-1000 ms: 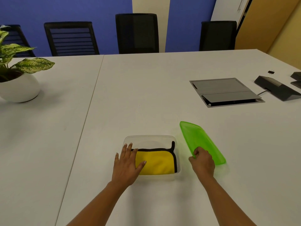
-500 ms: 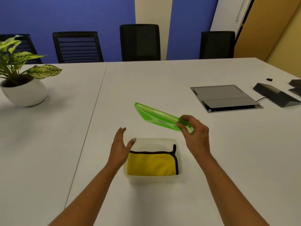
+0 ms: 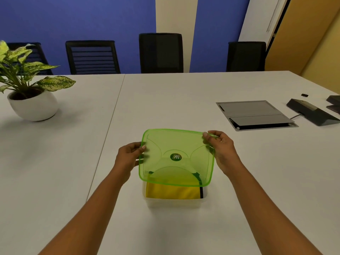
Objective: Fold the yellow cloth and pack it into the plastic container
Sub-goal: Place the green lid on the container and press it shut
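A folded yellow cloth [image 3: 173,191] with black trim lies inside a clear plastic container [image 3: 174,203] on the white table, near me. A translucent green lid [image 3: 176,155] hovers flat just above the container and covers its far part. My left hand [image 3: 128,157] pinches the lid's left edge. My right hand [image 3: 220,150] grips its far right corner. Through the lid the far half of the cloth shows dimly.
A potted plant in a white bowl [image 3: 33,105] stands at the far left. A grey cable hatch [image 3: 255,115] is set into the table at the right, with a black device [image 3: 311,111] beyond it. Black chairs [image 3: 161,52] line the far edge.
My right hand lifted the green lid off the table and carried it left over the container. My left hand left the cloth and took the lid's left edge.
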